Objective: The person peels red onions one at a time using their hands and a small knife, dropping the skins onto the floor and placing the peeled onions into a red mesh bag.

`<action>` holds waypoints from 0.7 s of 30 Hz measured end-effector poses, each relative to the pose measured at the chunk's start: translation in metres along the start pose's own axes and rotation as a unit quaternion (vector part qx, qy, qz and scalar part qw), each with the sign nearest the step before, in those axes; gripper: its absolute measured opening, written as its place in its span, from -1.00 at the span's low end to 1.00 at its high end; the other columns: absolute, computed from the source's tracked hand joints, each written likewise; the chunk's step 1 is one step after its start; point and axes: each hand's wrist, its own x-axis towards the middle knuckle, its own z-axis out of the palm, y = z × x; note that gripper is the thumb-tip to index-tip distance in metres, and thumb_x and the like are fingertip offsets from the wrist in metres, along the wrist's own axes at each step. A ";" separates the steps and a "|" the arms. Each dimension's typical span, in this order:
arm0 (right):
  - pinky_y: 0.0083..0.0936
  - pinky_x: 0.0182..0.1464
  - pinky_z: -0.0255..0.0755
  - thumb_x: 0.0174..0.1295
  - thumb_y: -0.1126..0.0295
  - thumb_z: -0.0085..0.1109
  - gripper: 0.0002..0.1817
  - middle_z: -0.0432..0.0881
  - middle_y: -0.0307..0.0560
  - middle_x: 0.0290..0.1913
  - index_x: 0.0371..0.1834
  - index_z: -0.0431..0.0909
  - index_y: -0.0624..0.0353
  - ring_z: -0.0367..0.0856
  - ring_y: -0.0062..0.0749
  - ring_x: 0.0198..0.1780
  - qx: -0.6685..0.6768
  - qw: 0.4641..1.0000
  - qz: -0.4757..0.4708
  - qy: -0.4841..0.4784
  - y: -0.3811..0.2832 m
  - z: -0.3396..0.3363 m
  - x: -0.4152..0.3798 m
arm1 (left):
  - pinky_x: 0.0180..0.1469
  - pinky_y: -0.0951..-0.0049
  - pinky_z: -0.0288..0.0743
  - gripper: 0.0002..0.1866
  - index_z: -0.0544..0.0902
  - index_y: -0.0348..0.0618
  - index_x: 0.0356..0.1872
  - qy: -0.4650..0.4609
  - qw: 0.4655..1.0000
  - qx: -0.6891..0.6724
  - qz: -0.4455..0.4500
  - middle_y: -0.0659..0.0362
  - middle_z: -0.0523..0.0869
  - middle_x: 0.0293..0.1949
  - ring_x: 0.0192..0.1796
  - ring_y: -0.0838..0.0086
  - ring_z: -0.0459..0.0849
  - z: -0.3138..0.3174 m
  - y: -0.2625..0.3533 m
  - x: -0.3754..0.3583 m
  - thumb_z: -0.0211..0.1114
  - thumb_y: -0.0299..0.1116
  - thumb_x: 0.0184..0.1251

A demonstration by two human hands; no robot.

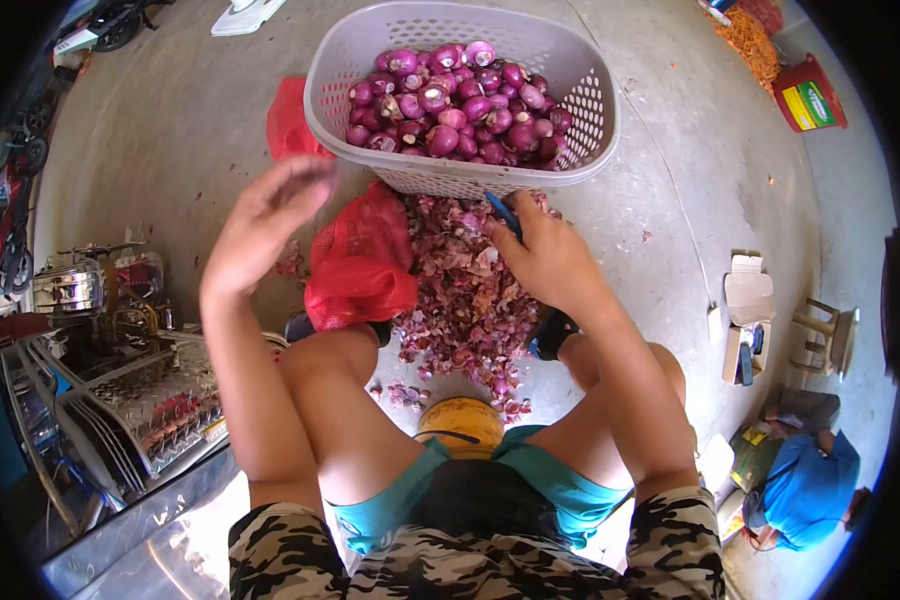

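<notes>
My left hand (260,225) is raised over the floor left of the basket, slightly blurred, its fingers loosely bent and apart with nothing visible in them. In my right hand (550,258) is a blue-handled tool (503,214), held just below the basket's front edge; its blade cannot be made out. Peeled purple onions (450,115) fill part of a grey plastic basket (460,178). Between my feet lies a heap of onion skins (470,290), and a red mesh bag (362,262) rests against its left side.
Another red piece (290,118) lies by the basket's left side. A yellow round object (462,424) is between my thighs. At left stands a metal vehicle frame (140,390). On the right are a cardboard box (748,292), a wooden stool (825,340), a red bucket (810,95) and a person in blue (810,490).
</notes>
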 end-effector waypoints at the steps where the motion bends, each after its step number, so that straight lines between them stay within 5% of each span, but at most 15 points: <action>1: 0.10 -0.24 0.44 0.31 0.12 0.00 -0.58 0.60 0.35 -0.46 -0.05 0.31 0.31 0.60 0.28 -0.32 -0.005 1.000 -0.003 -0.008 0.001 0.002 0.000 | 0.02 0.45 0.45 -0.64 0.56 -0.17 0.03 -0.041 0.996 -0.002 -0.079 0.20 0.68 -0.06 -0.02 0.49 0.62 -0.012 -0.007 -0.008 0.22 -0.15 0.35; 5: 0.06 -0.26 0.45 0.28 0.13 0.05 -0.58 0.61 0.30 -0.47 -0.06 0.32 0.30 0.61 0.25 -0.33 -0.028 0.998 0.005 -0.054 -0.004 0.012 0.004 | -0.07 0.50 0.49 -0.64 0.64 -0.24 -0.08 -0.245 0.930 0.024 -0.273 0.18 0.72 -0.17 -0.11 0.52 0.64 -0.012 -0.118 -0.019 0.19 -0.13 0.36; 8: 0.04 -0.25 0.44 0.26 0.13 0.08 -0.60 0.60 0.26 -0.48 -0.09 0.32 0.27 0.60 0.23 -0.34 -0.038 0.997 -0.022 -0.070 -0.006 0.035 0.010 | 0.07 0.44 0.45 -0.66 0.63 -0.21 0.02 -0.228 0.939 0.142 -0.216 0.13 0.69 -0.07 -0.01 0.39 0.62 0.019 -0.270 -0.030 0.19 -0.22 0.36; 11: -0.01 -0.30 0.48 0.23 0.16 0.10 -0.62 0.61 0.22 -0.49 -0.14 0.34 0.28 0.63 0.16 -0.38 -0.072 0.992 -0.069 -0.079 -0.006 0.057 0.011 | 0.12 0.35 0.43 -0.63 0.63 -0.19 0.03 -0.185 0.916 0.356 -0.012 0.10 0.67 -0.01 0.05 0.33 0.60 0.046 -0.379 -0.014 0.25 -0.20 0.29; 21: -0.03 -0.28 0.47 0.20 0.19 0.14 -0.62 0.61 0.24 -0.46 -0.13 0.36 0.29 0.62 0.15 -0.36 -0.095 0.984 -0.060 -0.139 -0.008 0.050 0.019 | 0.13 0.32 0.43 -0.61 0.63 -0.18 0.02 0.015 0.921 0.388 0.035 0.09 0.66 0.01 0.07 0.31 0.59 0.091 -0.384 0.068 0.27 -0.18 0.25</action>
